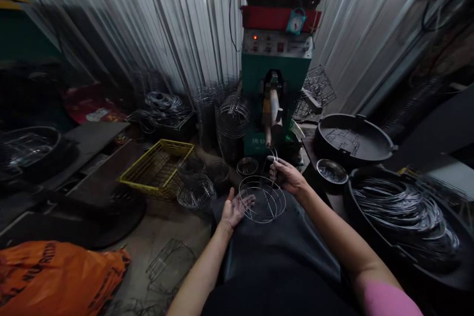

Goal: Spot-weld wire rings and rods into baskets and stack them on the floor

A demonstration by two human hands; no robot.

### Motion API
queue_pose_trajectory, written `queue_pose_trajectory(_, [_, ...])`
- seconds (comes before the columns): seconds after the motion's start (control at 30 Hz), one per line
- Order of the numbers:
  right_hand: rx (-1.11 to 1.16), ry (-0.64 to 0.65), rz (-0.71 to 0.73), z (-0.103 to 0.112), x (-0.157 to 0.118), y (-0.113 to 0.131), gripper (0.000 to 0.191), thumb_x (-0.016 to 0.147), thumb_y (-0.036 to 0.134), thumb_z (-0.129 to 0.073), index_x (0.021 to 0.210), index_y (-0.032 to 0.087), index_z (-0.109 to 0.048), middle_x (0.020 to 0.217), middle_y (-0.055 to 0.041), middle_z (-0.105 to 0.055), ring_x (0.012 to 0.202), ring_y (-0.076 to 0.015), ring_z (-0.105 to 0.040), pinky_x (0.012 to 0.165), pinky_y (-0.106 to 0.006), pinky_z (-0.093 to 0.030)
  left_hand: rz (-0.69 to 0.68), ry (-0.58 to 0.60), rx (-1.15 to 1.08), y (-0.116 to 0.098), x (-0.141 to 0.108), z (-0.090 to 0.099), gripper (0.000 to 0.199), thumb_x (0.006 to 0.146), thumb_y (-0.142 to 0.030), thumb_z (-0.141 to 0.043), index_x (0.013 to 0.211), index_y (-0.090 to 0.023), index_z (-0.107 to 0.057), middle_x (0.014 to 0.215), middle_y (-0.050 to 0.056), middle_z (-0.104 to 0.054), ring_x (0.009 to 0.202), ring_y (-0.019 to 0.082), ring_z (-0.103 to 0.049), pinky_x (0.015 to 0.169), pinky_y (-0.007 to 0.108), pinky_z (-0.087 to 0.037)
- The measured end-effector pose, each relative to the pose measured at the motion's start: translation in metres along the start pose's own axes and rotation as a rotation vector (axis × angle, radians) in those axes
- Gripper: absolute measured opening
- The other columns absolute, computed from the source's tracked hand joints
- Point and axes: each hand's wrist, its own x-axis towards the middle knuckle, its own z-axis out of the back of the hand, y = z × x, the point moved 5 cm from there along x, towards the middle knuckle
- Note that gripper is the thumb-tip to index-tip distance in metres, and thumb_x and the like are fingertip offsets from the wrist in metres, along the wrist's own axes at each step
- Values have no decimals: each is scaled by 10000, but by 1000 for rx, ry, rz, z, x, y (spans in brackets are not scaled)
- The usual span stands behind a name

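Observation:
A round wire basket frame (pixel 262 222) of thin bright metal is held over my lap, in front of a green spot-welding machine (pixel 255 81). My right hand (pixel 289 176) pinches wire at the frame's far right, just under the machine's electrode (pixel 268 137). A curved wire end (pixel 275 154) rises above those fingers. At the frame's left side, my left hand (pixel 234 211) is palm up with thumb and fingers spread, its fingertips behind the wires. Whether they touch the frame I cannot tell. A dark apron (pixel 277 252) covers my lap.
On the right stand black pans, one with wire rings (pixel 403 207), another with small wire pieces (pixel 342 140), beside a metal bowl (pixel 332 172). To the left are a yellow basket (pixel 159 168), wire baskets (pixel 196 191) and an orange bag (pixel 62 276). Stacked wire frames (pixel 232 118) flank the machine.

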Motion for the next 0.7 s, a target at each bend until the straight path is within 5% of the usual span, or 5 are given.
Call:
queue_pose_trajectory(0.27, [52,-171,12,26,20,-9,278,550,250,-758,743,186,-569,558,52,-539,490,-65,-506,458,-188,-443,34,-171,73,12,-8,9,446,779,-480,-460,1070,-142,-445,1106,171,-549,1002,252,-556,835,413,-427])
queue_pose_trajectory(0.57, [97,-300,36,61,36,-3,226,615,242,-715,713,209,-514,586,57,-549,517,-75,-531,492,-205,-455,54,57,367,43,-20,1,383,673,-279,-654,1015,-127,-572,984,122,-639,944,239,-576,809,355,-421])
queue_pose_trajectory(0.7, [130,-354,26,75,37,-5,228,612,251,-715,715,215,-515,571,58,-545,513,-76,-523,495,-206,-456,-17,-35,566,51,-18,-3,407,610,-181,-711,990,-136,-573,875,88,-666,809,190,-611,719,280,-439])
